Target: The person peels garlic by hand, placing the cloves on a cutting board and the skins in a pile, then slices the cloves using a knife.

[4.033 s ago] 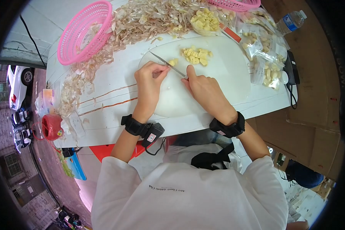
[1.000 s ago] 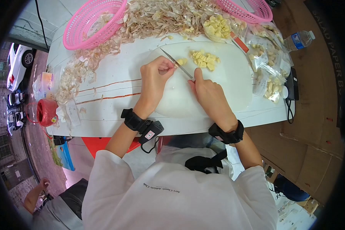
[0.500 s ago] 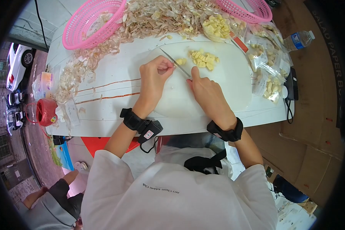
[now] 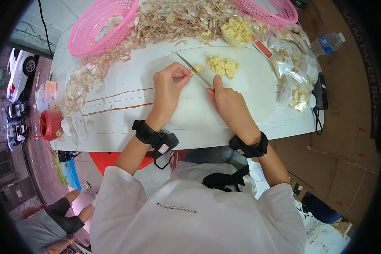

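Observation:
On the white cutting board [image 4: 252, 91], my right hand [image 4: 233, 103] is closed round the handle of a knife [image 4: 197, 72], its blade slanting toward the upper left. My left hand [image 4: 169, 84] is closed in a pinch just left of the blade, on a garlic clove that its fingertips mostly hide. Some cut garlic [image 4: 199, 68] lies just beyond the blade. Farther right sits a pile of pale yellow garlic slices [image 4: 224, 66]. Both my wrists wear black straps with small devices.
Garlic skins [image 4: 173, 21] heap along the far side, between a pink basket [image 4: 82, 42] and a second pink basket [image 4: 283, 17]. A bag of peeled garlic [image 4: 236, 31], more bags [image 4: 294, 72] and a water bottle [image 4: 328, 43] stand right. A person [image 4: 46, 224] is at lower left.
The knife and both my hands stay in nearly the same place. The person at lower left has moved further into view.

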The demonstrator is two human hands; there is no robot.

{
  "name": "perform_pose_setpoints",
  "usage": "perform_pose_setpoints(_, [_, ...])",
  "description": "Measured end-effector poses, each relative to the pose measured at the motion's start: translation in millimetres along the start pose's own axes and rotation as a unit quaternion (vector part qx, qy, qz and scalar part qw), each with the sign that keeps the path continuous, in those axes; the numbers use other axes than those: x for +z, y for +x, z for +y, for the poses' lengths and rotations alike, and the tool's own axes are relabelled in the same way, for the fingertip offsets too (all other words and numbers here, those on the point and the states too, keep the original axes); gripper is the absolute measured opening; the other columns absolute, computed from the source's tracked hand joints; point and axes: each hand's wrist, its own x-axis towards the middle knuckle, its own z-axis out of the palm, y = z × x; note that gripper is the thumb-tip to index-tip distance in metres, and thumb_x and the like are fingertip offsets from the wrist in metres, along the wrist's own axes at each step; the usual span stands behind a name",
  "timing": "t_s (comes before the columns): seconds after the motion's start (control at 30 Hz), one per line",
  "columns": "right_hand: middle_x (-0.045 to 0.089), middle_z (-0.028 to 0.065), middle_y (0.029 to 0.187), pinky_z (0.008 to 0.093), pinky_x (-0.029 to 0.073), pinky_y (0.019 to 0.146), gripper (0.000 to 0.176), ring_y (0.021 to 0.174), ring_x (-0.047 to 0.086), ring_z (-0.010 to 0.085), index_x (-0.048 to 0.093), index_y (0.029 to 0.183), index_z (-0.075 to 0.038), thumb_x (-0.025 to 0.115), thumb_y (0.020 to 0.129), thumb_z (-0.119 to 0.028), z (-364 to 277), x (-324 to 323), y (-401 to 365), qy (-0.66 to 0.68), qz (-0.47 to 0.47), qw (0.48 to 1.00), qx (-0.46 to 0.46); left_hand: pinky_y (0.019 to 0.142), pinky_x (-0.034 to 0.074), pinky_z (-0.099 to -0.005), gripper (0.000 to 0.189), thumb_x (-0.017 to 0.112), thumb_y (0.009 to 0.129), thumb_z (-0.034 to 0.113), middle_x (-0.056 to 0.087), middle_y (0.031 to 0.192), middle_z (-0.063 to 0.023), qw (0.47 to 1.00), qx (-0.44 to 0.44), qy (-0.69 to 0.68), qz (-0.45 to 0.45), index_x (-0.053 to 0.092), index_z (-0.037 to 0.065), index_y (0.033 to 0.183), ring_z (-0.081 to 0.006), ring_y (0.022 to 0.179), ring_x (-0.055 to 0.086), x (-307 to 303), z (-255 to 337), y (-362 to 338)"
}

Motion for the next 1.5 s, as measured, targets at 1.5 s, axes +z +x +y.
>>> perform_pose_setpoints(1.5, [0.06, 0.0182, 0.059, 0.0441, 0.05, 0.049, 0.021, 0.057, 0.063, 0.0352, 0.041, 0.095, 0.0, 0.05, 0.095, -0.019, -5.2, -3.7, 1.3, -0.019, -0.016, 1.0, -0.004, 0.067, 0.052, -0.0236, 0.009, 0.07, 0.074, -0.006, 0.069, 0.074, -0.0063, 1.0, 0.01, 0.003, 0.001, 0.064, -0.002, 0.078, -0.0112, 0.068, 0.064, 0.3, -0.3, 0.3])
